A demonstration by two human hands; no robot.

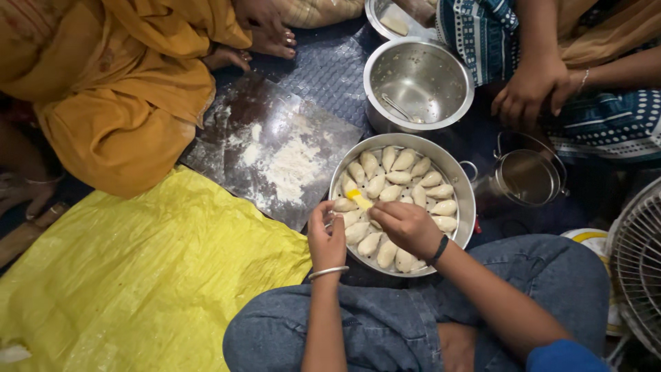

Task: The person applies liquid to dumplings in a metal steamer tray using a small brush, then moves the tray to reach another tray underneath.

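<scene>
A round steel steamer tray (463,180) on the floor holds several pale crescent dumplings (405,160). My right hand (407,227), a black band at its wrist, hovers over the tray's near side and grips a small yellow tool (359,200) whose tip points up-left over the dumplings. My left hand (326,238), with a silver bangle at the wrist, rests at the tray's near left rim with its fingers curled by a dumpling; whether it grips one cannot be told. My legs in blue jeans (385,324) are crossed below the tray.
A steel pot (418,83) with a spoon stands behind the tray, a small handled steel pail (529,176) at right. A floured dark board (275,148) and yellow plastic sheet (138,275) lie left. Two other people sit at the back; a fan grille (640,262) is far right.
</scene>
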